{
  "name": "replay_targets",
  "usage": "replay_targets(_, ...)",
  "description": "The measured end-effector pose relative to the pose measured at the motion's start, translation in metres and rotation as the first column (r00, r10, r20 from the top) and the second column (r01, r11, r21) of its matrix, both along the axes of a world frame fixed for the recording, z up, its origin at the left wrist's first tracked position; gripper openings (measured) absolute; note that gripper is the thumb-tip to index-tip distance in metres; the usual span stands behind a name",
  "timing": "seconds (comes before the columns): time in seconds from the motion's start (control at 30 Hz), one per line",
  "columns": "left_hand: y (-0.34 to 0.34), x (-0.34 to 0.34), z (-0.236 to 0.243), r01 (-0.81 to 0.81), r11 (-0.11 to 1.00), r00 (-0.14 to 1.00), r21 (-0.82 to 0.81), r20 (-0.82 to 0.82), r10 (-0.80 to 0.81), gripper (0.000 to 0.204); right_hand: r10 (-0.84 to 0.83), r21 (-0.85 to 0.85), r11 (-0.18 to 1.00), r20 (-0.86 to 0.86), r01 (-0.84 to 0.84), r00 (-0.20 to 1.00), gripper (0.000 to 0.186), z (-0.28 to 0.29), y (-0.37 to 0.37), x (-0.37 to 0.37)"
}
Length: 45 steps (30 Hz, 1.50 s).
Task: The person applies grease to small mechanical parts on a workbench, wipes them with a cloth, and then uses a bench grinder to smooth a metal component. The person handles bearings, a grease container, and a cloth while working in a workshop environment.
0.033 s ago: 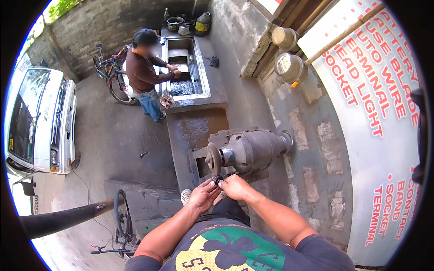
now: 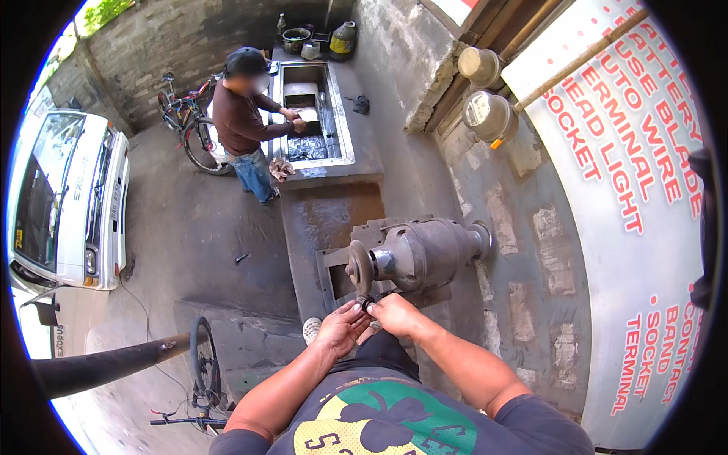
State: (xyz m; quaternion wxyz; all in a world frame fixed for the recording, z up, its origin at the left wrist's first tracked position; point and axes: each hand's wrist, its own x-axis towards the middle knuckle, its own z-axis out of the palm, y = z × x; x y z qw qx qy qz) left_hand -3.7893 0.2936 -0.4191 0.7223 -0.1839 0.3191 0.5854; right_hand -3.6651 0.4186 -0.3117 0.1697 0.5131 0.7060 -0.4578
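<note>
My left hand (image 2: 340,327) and my right hand (image 2: 394,317) meet at a small dark cylindrical part (image 2: 365,302), both with fingers closed on it. The part is held at the lower edge of a round wheel (image 2: 361,265) on a grey bench grinder (image 2: 425,252); whether it touches the wheel I cannot tell. The grinder sits on a metal plate (image 2: 327,262) on a concrete ledge (image 2: 326,205). My shoes show below my hands, partly hidden by my arms.
A co-worker (image 2: 239,125) stands at a metal wash basin (image 2: 347,144). A white vehicle (image 2: 106,197) and bicycles (image 2: 205,144) are at the left, with a dark pole (image 2: 114,364) below. Two meters (image 2: 485,114) and a large sign (image 2: 622,265) line the right.
</note>
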Motion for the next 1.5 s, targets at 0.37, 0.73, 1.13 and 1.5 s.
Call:
replay_targets(0.37, 0.015, -0.004, 0.005, 0.009, 0.999, 1.0, -0.042, -0.016, -0.009, 0.043, -0.022, -0.083, 0.996, 0.014, 0.023, 1.0, 0.041, 0.003, 0.022, -0.01)
replay_targets(0.73, -0.002, -0.001, 0.032, -0.043, 0.988, 0.999, 0.149, -0.006, 0.044, 0.04, 0.057, 0.246, 0.969, -0.155, -0.017, 0.986, 0.029, 0.038, -0.021, 0.008)
replay_targets(1.13, 0.015, 0.001, 0.008, -0.009, 1.0, 1.0, -0.014, -0.007, 0.009, 0.04, 0.123, 0.143, 0.98, 0.097, -0.136, 0.988, 0.038, 0.013, 0.008, -0.007)
replay_targets(1.5, 0.003, -0.001, 0.017, -0.046, 0.99, 0.999, 0.133, -0.011, 0.048, 0.059, 0.188, 0.424, 0.893, -0.051, -0.149, 0.981, 0.03, 0.022, -0.027, 0.012)
